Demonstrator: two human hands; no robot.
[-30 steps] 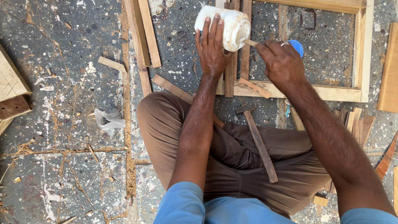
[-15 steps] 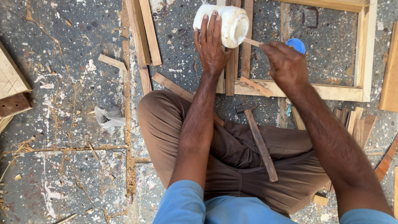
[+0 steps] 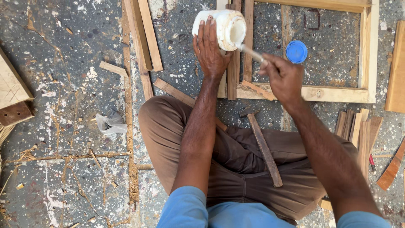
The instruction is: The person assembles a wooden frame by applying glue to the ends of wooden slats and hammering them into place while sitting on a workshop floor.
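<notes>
Both hands busy: left hand wraps the white jar, tilted on its side over the frame; right hand pinches a stick with its tip at the mouth. Hammer lies across the lap, nearest. Keep the jar braced, dip shallow, wrist loose. Forearms reach forward, elbows bent. Blue lid just beyond the right hand.

A round white tub (smeared and messy) lies tipped in the left hand. Its round blue lid sits just past the right hand.
</notes>
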